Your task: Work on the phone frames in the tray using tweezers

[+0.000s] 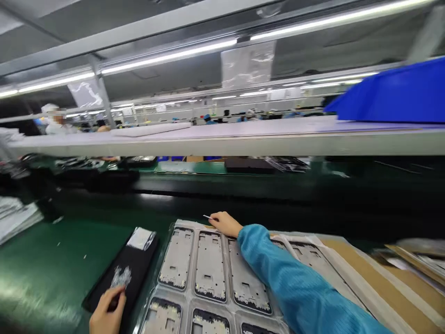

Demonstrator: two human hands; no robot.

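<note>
My right hand (226, 224) reaches over the far edge of a clear plastic tray (189, 304) and pinches a thin white stick (207, 216) that points left. Phone-sized metal frames (209, 264) with black edges lie in the tray's pockets, and my blue sleeve covers some of them. On the left, my left hand (107, 311) is closed at the near part of a black pad (134, 269), thumb and index finger curled together. What they hold, if anything, is hidden. Just beyond those fingers lies a heap of small whitish bits (121, 276). A silvery-white packet (142, 238) rests at the pad's far end.
Brown cardboard strips with white bands (382, 278) lie to the right of the tray. A white shelf (222, 144) crosses above the green bench (66, 250), carrying a blue bin (396, 95). White sheets (17, 218) are stacked at far left. People sit in the background.
</note>
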